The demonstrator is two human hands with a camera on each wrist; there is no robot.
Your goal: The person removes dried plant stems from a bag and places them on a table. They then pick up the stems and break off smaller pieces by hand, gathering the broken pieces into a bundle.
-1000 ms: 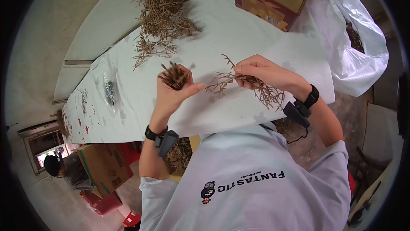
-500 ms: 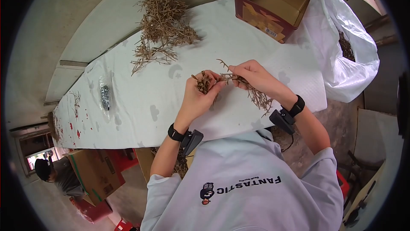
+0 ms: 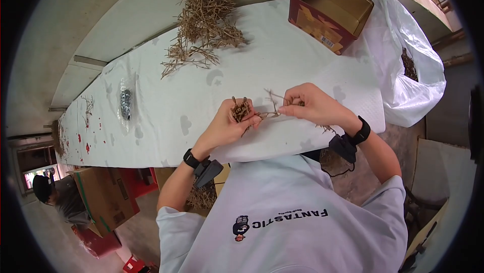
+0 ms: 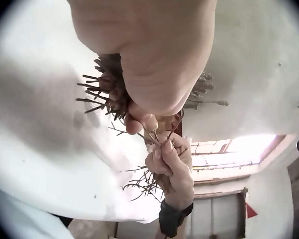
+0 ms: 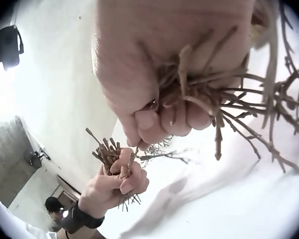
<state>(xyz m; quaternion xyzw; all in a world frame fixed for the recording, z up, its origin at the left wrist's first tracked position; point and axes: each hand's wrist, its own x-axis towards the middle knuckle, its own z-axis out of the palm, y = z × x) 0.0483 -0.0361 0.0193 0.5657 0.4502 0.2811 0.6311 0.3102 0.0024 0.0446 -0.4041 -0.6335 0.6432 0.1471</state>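
In the head view my left hand (image 3: pixel 228 126) grips a thick bundle of brown twigs (image 3: pixel 241 109), their cut ends sticking up out of the fist. My right hand (image 3: pixel 315 106) is to its right, over the white table cover. Its curled fingers hold a bunch of thin branching twigs (image 5: pixel 234 102), which fan out behind the palm in the right wrist view. One forked twig (image 3: pixel 275 113) spans the gap between the hands, with thumb and fingertips of both hands at it. The left wrist view shows these fingertips close together.
A heap of dry twigs (image 3: pixel 204 23) lies at the table's far side. A tin box (image 3: pixel 315 23) and a white plastic bag (image 3: pixel 390 86) with dark contents stand at the right. Left lies a clear packet (image 3: pixel 125 104). Another person (image 3: pixel 68 202) is beside a cardboard box (image 3: pixel 106 195).
The left hand has come right with its bundle, close to the right hand. The right hand's bunch is now mostly hidden by the hand, and a forked twig spans between the fingertips.
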